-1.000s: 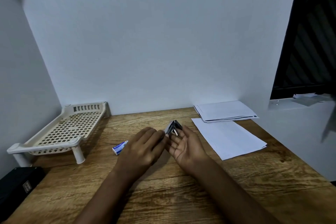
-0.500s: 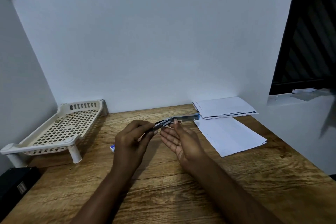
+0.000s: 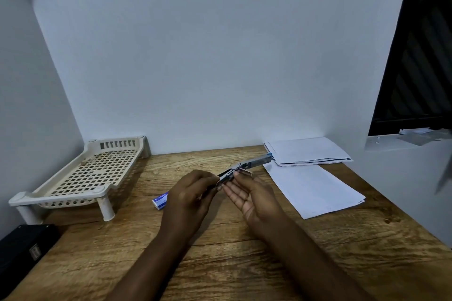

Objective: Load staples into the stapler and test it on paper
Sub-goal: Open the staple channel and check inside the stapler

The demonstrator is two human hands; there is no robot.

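Above the tabletop [image 3: 244, 264], the left hand [image 3: 188, 200] pinches the back end of the stapler [image 3: 244, 170]. It is swung open into one long, thin metal strip. The right hand [image 3: 254, 198] lies spread under it, palm up, fingertips touching it. Loading looks just started. The small staple box [image 3: 160, 200] and paper [image 3: 315, 188] wait nearby, paper not yet stapled.
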